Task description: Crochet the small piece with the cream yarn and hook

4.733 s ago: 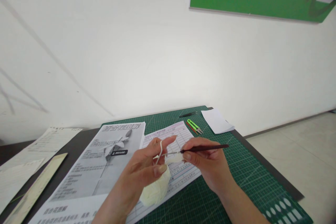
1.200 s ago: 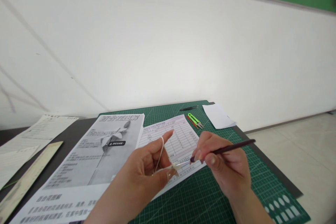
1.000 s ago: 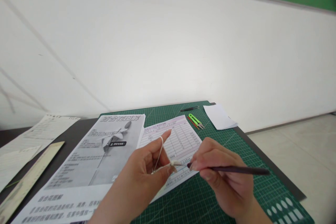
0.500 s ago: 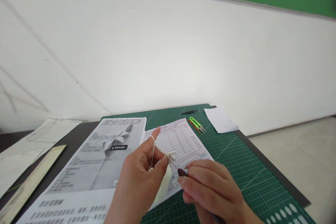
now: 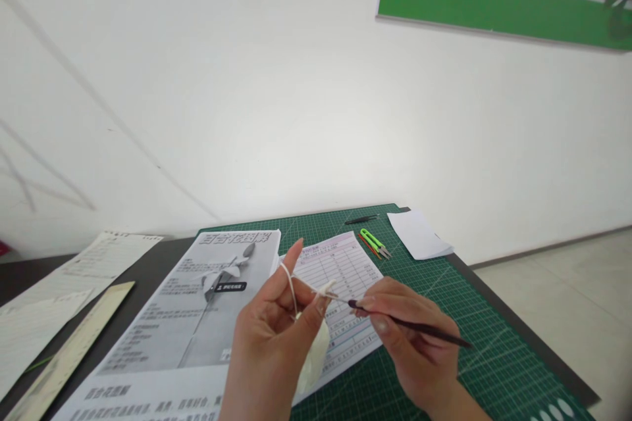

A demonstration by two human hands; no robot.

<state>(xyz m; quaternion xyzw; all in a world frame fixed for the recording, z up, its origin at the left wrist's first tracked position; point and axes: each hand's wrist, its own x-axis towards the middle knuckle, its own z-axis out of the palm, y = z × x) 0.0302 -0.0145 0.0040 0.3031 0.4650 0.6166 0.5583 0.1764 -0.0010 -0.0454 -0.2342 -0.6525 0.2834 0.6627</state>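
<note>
My left hand (image 5: pixel 276 335) pinches a small cream crochet piece (image 5: pixel 326 288) between thumb and fingers. A strand of cream yarn (image 5: pixel 290 283) loops over its raised index finger. Below the thumb, partly hidden by the hand, is a pale yarn bundle (image 5: pixel 315 358). My right hand (image 5: pixel 415 335) is closed around a crochet hook (image 5: pixel 429 331) with a dark brown handle. The hook's thin metal shaft points left and meets the crochet piece at my left fingertips. Whether the tip is inside a stitch is too small to tell.
A green cutting mat (image 5: pixel 474 342) covers much of the dark table. On it lie a printed flower sheet (image 5: pixel 162 316), a lined form (image 5: pixel 340 263), green thread snips (image 5: pixel 374 242), black tweezers (image 5: pixel 361 219) and folded white paper (image 5: pixel 419 235). Leftward are a ruler (image 5: pixel 74 348) and handwritten sheets (image 5: pixel 108 260).
My right hand has turned, so the hook handle now lies nearly level instead of pointing down. The view has shifted slightly. My left hand keeps its hold on the crochet piece.
</note>
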